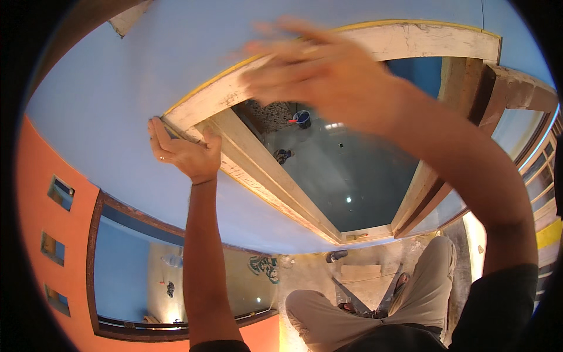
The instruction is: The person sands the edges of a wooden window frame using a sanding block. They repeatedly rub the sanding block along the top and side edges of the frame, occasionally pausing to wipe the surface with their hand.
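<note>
My left hand is at the left upper corner of a pale wooden frame around an opening in the blue wall. Its fingers lie stretched along the outer edge, with the thumb apart on the inner side. Across the frame's top piece passes my right hand, smeared by motion. Whether it holds anything cannot be made out. A thin yellow strip follows the frame's outer edge, running behind the right hand.
Through the opening, a dark bucket stands on a shiny floor. A brown-framed opening and orange wall are at left. Below are my legs, dark slanted bars and a flat tan piece.
</note>
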### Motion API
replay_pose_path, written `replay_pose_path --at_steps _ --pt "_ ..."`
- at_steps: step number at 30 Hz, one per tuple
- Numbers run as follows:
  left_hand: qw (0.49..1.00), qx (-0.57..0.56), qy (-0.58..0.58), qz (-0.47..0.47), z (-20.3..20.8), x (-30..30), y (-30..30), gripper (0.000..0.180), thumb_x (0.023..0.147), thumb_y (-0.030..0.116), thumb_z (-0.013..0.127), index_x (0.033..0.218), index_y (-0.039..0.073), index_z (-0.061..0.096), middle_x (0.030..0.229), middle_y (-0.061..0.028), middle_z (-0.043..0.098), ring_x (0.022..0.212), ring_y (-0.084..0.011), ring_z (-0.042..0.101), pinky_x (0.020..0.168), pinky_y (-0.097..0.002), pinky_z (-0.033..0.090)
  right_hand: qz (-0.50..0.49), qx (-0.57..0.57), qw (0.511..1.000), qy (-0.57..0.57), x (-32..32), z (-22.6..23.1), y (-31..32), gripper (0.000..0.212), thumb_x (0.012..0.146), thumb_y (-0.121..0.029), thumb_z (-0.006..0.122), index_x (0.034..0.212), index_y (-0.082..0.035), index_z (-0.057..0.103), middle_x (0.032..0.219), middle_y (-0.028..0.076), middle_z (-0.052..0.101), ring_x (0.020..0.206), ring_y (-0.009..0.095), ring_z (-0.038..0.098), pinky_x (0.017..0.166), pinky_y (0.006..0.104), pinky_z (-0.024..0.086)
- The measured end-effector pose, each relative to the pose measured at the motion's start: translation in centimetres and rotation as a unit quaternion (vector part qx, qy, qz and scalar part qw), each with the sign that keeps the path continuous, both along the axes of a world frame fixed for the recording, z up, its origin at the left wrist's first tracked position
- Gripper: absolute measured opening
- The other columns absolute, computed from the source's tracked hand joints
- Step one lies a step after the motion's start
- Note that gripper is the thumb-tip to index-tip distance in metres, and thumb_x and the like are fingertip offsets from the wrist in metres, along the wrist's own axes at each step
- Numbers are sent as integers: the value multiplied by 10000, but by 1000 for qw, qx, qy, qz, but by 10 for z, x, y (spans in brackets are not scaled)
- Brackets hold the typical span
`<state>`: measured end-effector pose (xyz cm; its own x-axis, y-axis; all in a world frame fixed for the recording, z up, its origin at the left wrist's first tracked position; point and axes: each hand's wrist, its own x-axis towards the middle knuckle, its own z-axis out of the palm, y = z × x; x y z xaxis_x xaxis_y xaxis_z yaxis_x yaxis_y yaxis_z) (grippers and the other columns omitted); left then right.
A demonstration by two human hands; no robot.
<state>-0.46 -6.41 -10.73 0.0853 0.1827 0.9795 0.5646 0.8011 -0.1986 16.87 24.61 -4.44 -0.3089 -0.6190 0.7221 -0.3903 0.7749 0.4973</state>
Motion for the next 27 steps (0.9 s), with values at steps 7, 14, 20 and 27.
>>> replay_pose_path --at_steps 7,14,20,27 --pt "1000 21 -14 0 0 7 8 931 846 274 694 1588 -122 292 1523 -281 294 1477 -481 309 1232 -606 310 -104 -55 993 21 73 -17 92 468 909 -80 692 1322 -293 746 1523 -96 628 1599 185 330 1351 530 59" --pt "1000 18 7 -9 -1 -3 12 946 840 280 713 1587 -124 295 1502 -283 319 1461 -500 349 1215 -630 336 18 19 1000 14 -21 10 -43 370 923 -146 642 1271 -193 758 1532 -83 623 1537 165 454 1356 457 200" --pt "1000 10 -9 27 0 3 3 941 836 283 681 1591 -124 293 1492 -279 332 1456 -498 358 1214 -625 340 7 17 1000 -18 43 4 63 351 939 -234 627 1257 -178 767 1470 -67 668 1513 184 476 1346 452 227" --pt "1000 23 -1 4 2 6 12 934 821 246 667 1595 -120 292 1480 -279 327 1463 -498 354 1213 -627 338 -161 -20 986 40 108 4 126 414 874 -39 764 1224 -256 799 1488 -85 658 1623 179 286 1354 624 76"
